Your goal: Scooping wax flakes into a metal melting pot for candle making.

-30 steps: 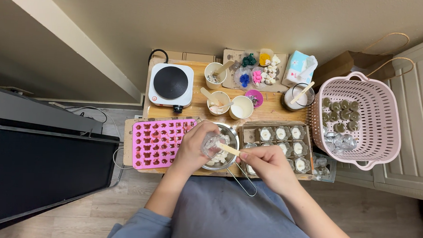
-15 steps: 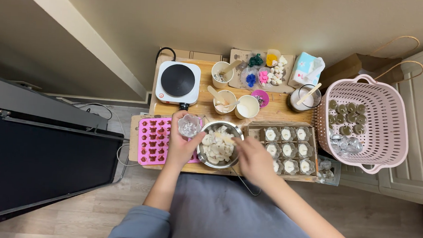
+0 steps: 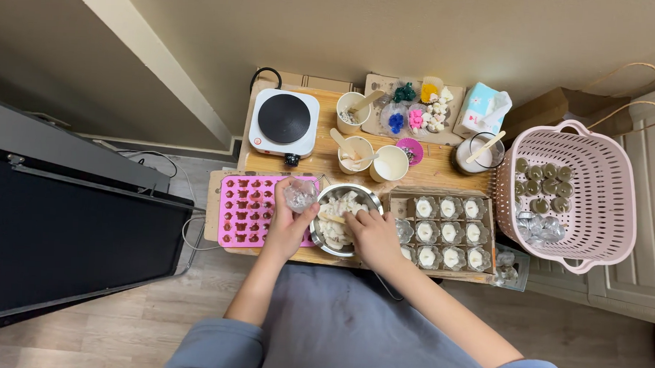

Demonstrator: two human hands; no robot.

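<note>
Small clear plastic cup (image 3: pixel 299 195) stands upright, mouth up, pinched at the fingertips of the left hand (image 3: pixel 287 226), near the bench's front edge; right hand (image 3: pixel 373 236) curls over the round metal bowl (image 3: pixel 341 220), grip unclear.

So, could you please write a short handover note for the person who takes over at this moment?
Left hand: holds a small clear cup beside the metal bowl.
Right hand: in the bowl, on a wooden stick among the white chunks.
Pink mould: left of the bowl.
Done: most cups in the cardboard tray hold white filling.
Left: the held cup looks empty.
</note>
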